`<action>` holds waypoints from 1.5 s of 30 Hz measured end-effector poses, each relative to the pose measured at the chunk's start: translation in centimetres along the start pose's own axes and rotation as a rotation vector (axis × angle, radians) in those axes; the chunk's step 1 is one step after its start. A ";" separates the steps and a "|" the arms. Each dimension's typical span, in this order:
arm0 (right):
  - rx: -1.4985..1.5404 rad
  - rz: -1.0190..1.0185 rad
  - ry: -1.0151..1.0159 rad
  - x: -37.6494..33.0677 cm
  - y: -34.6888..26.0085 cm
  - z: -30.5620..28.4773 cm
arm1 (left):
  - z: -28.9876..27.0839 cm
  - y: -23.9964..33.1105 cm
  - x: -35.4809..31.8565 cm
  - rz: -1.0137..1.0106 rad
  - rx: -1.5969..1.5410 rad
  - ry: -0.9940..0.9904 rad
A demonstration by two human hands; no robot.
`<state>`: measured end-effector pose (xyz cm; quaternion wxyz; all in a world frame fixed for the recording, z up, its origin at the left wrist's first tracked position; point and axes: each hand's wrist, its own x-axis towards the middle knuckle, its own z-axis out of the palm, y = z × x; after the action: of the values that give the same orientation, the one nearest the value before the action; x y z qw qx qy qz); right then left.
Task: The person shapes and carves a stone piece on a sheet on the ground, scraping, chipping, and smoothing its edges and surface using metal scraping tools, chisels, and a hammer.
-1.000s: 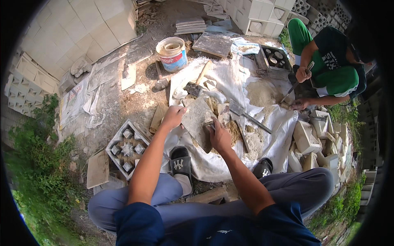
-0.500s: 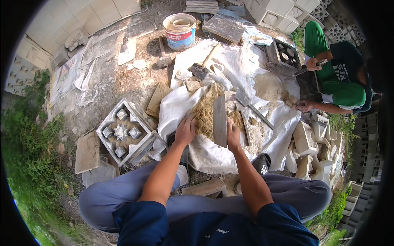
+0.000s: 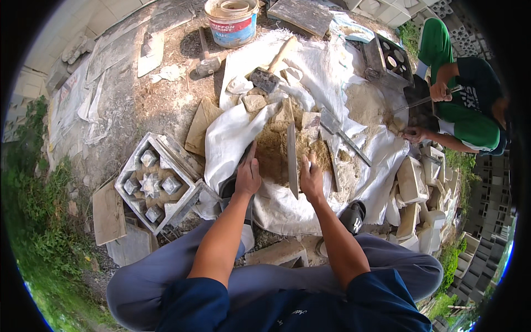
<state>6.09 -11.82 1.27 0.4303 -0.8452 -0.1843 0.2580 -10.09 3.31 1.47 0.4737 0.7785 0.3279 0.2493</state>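
Your right hand (image 3: 311, 176) is closed, fingers curled around the mostly hidden grip of a flat trowel (image 3: 292, 160), whose plate shows nearly edge-on. The trowel is over the sand mound (image 3: 271, 157) in front of you; whether its edge touches the sand cannot be determined. Your left hand (image 3: 249, 176) is open and grips nothing, fingers straight and together, at the mound's left side; contact with the sand cannot be confirmed.

The mound lies on a white sheet (image 3: 276, 213) spread over bare ground (image 3: 177, 99). Beyond it, a black-headed hammer (image 3: 265, 79) rests among stone pieces. Right of the mound lies a long flat-bladed tool (image 3: 345, 135). To your left sits a square mould (image 3: 150, 185) with a star at its centre. A bucket (image 3: 232, 30) stands at the far side; broken blocks (image 3: 414, 180) are heaped at your right, near a co-worker (image 3: 467, 99) holding a tool.
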 end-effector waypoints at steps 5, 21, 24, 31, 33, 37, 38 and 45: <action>-0.142 0.082 -0.106 0.9 -1.7 -1.2 | 0.4 0.4 0.3 -0.034 -0.089 -0.014; -0.226 -0.136 -0.085 0.7 -5.4 0.7 | 0.1 0.2 0.6 0.013 -0.033 0.065; -0.183 0.029 -0.065 0.8 -3.5 0.7 | 1.1 0.6 0.4 0.008 -0.077 0.065; -0.123 0.006 -0.108 0.8 -3.2 1.1 | 1.0 0.1 0.4 -0.057 -0.124 0.034; -0.244 0.020 -0.156 0.9 -4.0 1.2 | 0.7 -0.3 0.3 -0.077 -0.139 0.032; -0.094 -0.116 -0.063 0.2 -5.8 1.3 | 0.7 -0.1 0.5 -0.074 -0.144 0.048; -0.094 -0.113 -0.062 0.1 -6.1 1.2 | 0.7 0.2 0.9 -0.045 -0.122 0.067; -0.141 -0.122 -0.077 0.7 -3.4 1.1 | 1.5 1.6 0.8 -0.022 -0.178 0.116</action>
<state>5.67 -8.80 3.33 0.3773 -0.8500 -0.2697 0.2501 -8.08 2.54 2.39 0.5241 0.7139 0.3398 0.3166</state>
